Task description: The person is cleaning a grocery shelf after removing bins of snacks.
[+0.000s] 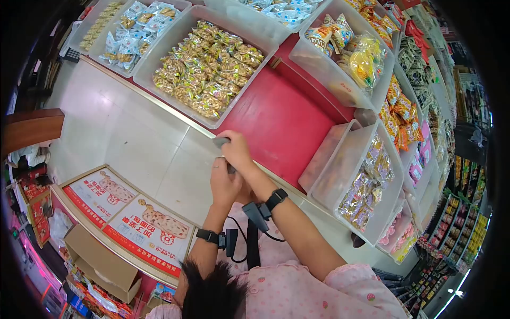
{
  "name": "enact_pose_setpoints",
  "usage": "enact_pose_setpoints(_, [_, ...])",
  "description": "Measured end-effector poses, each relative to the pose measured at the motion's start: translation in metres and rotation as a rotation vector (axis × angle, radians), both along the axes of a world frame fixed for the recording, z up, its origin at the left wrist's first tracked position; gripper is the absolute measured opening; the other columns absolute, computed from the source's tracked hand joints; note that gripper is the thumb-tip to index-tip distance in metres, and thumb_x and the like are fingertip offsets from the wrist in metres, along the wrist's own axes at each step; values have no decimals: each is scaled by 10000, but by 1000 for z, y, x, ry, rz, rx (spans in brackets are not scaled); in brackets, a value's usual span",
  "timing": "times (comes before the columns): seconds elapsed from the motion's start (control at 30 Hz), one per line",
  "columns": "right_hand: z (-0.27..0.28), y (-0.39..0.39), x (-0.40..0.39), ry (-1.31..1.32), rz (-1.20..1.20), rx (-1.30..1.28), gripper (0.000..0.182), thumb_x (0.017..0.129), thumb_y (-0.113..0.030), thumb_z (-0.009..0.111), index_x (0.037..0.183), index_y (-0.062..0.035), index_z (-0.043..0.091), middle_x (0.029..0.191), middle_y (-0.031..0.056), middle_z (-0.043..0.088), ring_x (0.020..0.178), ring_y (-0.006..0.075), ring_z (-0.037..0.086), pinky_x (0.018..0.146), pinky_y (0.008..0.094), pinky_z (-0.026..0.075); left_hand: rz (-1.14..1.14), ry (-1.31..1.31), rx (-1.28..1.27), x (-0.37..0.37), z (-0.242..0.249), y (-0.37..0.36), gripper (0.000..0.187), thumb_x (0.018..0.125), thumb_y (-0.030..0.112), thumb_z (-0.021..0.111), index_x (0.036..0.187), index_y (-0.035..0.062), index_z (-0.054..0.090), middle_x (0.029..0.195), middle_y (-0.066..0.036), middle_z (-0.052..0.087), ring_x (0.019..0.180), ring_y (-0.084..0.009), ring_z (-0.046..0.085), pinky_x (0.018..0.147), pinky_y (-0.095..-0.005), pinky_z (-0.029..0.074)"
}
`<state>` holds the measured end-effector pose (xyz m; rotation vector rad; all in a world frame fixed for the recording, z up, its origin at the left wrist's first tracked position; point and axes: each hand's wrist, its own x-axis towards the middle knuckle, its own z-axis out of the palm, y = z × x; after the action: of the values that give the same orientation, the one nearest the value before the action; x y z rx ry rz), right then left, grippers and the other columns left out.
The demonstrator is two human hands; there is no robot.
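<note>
My right hand point(237, 151) is closed round a grey cloth-like thing point(221, 142), and one end of it sticks out past the fingers. Just below, my left hand point(225, 183) is also closed, with a bit of the same grey showing at its fingers. Most of the grey thing is hidden in the two hands. Both hands are above the front edge of a red shelf surface point(271, 125). Beyond them stands a clear plastic bin point(215, 123) full of small wrapped snacks point(207, 69).
To the right stand clear bins with purple-wrapped packets point(366, 186), orange packets point(401, 114) and yellow bags point(366, 61). Blue-white packets point(141, 32) fill a bin at upper left. An open cardboard box point(101, 260) and a printed poster panel point(149, 228) are at lower left.
</note>
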<state>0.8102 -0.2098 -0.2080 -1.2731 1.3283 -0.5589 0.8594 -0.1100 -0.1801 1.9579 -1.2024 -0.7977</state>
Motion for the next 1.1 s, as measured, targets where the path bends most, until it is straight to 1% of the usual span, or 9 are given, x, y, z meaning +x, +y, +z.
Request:
enact_pose_setpoints(0.17, [3, 10, -51, 305, -344, -190, 361, 735, 17, 509, 1077, 3, 624, 1093, 218, 598, 995, 379, 578, 876, 417, 464, -209, -82, -74, -9, -9, -7, 271, 737, 61, 609, 1001, 22, 563, 1007, -163, 571, 955, -354, 551, 812, -431, 469])
enact_pose_setpoints(0.3, [-12, 24, -67, 333, -328, -276, 389, 757, 7, 498, 1138, 45, 571, 1153, 226, 560, 1077, 387, 531, 929, 427, 432, -313, -120, -98, -25, -16, -15, 254, 748, 73, 602, 997, 27, 578, 1025, -152, 577, 985, -346, 547, 837, -433, 466])
enact_pose_setpoints(0.47, [-34, 51, -27, 354, 124, -464, 418, 773, -1, 503, 1184, 50, 563, 1188, 218, 559, 1151, 387, 480, 1024, 458, 365, -125, -168, 75, 1, -39, 11, 253, 735, 41, 631, 976, -10, 576, 1001, -177, 571, 902, -336, 551, 757, -406, 462])
enact_pose_setpoints(0.57, [-41, 53, 19, 359, 53, -503, 496, 751, -11, 521, 1239, 73, 514, 1260, 210, 519, 1237, 371, 432, 1076, 438, 336, 108, -83, 15, 27, -48, 27, 202, 777, 47, 637, 956, -10, 564, 929, -149, 548, 835, -274, 557, 717, -364, 462])
enact_pose_setpoints(0.63, [-45, 44, 36, 203, 119, -600, 466, 719, -33, 548, 1169, 87, 548, 1248, 225, 530, 1236, 378, 451, 1026, 404, 404, 190, -116, 24, 41, -52, 23, 219, 767, 39, 648, 963, -8, 564, 908, -135, 542, 804, -249, 551, 706, -350, 451])
enact_pose_setpoints(0.73, [-39, 48, 50, 69, 496, -704, 77, 701, -102, 603, 754, -46, 606, 834, 70, 575, 865, 241, 565, 750, 324, 509, 258, -153, 28, 44, -51, 28, 223, 775, 47, 657, 968, -6, 559, 914, -128, 532, 806, -231, 541, 705, -335, 451])
enact_pose_setpoints(0.8, [-35, 65, 55, 57, 449, -673, 98, 706, -110, 609, 782, -48, 602, 844, 69, 582, 902, 241, 572, 749, 333, 515, 249, -259, -13, 74, -84, 54, 223, 795, 80, 669, 953, -6, 538, 930, -110, 500, 822, -201, 516, 702, -312, 442])
enact_pose_setpoints(0.9, [-32, 75, 36, -6, 238, -623, 168, 703, -98, 614, 857, -29, 606, 927, 77, 601, 971, 254, 575, 782, 341, 521, 284, -57, 37, 56, -51, 49, 208, 802, 97, 662, 911, 8, 509, 892, -64, 508, 808, -161, 497, 676, -289, 418])
enact_pose_setpoints(1.1, [3, 63, -78, 290, -141, -567, 323, 745, -21, 587, 1065, 13, 608, 1140, 154, 587, 1113, 347, 519, 938, 408, 452, -373, -144, -162, 4, -26, -6, 210, 674, -19, 560, 884, -1, 556, 960, -193, 538, 880, -357, 523, 789, -428, 439])
